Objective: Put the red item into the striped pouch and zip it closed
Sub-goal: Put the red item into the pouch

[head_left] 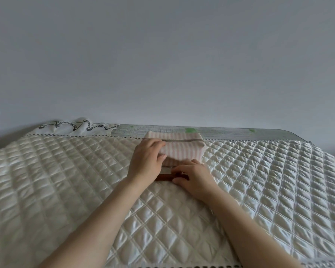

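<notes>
Wall [166,55]: a plain pale grey surface is seen behind the desk, filling the upper half of the view.
Quilted cover [66,180]: a cream, diamond-stitched cloth is spread over most of the desk, with a dotted trim along its far edge.
Desk [259,133]: only a far strip is left bare by the cover; a checked pattern with green marks is seen on it.
White cloth [79,128]: a crumpled piece with a dark rope-like print is laid at the far left corner, beyond the cover's edge.
Striped pouch [182,149]: a pink-and-white striped pouch is lying on the far middle of the cover, its zip running along the top; the zip appears drawn closed over the part that is visible.
Left hand [146,163]: it is laid over the left end of the pouch, with the fingers curled round that end and the thumb pressed against the front face.
Right hand [191,176]: it is set just in front of the pouch, with the fingertips bent down onto the red item and pinching its right end.
Red item [163,177]: a thin dark red bar is lying flat on the cover, just in front of the pouch and outside it, between the two hands; its right part is covered by the fingers.
</notes>
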{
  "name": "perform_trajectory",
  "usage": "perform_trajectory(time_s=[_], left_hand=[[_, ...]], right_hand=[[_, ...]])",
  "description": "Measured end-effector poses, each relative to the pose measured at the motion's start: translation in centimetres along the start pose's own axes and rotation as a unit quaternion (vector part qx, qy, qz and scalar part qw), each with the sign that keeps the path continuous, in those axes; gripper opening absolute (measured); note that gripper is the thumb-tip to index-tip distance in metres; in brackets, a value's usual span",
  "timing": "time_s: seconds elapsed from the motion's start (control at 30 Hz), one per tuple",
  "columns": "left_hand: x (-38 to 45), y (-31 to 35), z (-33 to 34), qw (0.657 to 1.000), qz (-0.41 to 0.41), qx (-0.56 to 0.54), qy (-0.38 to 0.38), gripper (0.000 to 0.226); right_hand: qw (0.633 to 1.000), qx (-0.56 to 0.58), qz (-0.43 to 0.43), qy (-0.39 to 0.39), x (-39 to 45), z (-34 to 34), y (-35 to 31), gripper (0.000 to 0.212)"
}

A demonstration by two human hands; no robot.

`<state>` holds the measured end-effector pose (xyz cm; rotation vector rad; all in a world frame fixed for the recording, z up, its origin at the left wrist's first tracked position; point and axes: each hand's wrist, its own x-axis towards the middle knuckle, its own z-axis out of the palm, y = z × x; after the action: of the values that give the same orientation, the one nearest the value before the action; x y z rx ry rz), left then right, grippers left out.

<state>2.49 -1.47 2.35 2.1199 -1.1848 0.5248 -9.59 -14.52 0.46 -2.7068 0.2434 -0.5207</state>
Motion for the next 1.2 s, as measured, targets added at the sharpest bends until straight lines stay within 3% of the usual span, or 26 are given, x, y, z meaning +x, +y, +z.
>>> perform_trajectory(time_s=[0.3, 0.47, 0.87, 1.0, 1.2], left_hand=[[-0.1, -0.5, 0.6, 0.998, 0.003, 0.059, -0.024, 0.040], [-0.3, -0.9, 0.8, 0.999, -0.008, 0.046, -0.011, 0.028], [-0.6, -0.9, 0.7, 1.000, -0.002, -0.010, -0.010, 0.029], [-0.7, -0.9, 0.5, 1.000, -0.005, -0.023, -0.003, 0.025], [-1.1, -1.1, 0.4, 0.999, -0.002, -0.040, 0.002, 0.016]], right_hand=[[1.000, 0.007, 0.009, 0.006, -0.4, -0.6, -0.1, 0.023], [1.000, 0.006, 0.012, 0.026, -0.5, -1.7, 0.2, 0.021], [0.984, 0.036, 0.040, 0.168, 1.0, -3.4, -0.2, 0.018], [0.990, 0.011, 0.043, 0.132, 3.0, -4.3, -0.5, 0.020], [0.992, -0.121, 0.042, 0.014, 6.4, -4.3, -1.7, 0.020]])
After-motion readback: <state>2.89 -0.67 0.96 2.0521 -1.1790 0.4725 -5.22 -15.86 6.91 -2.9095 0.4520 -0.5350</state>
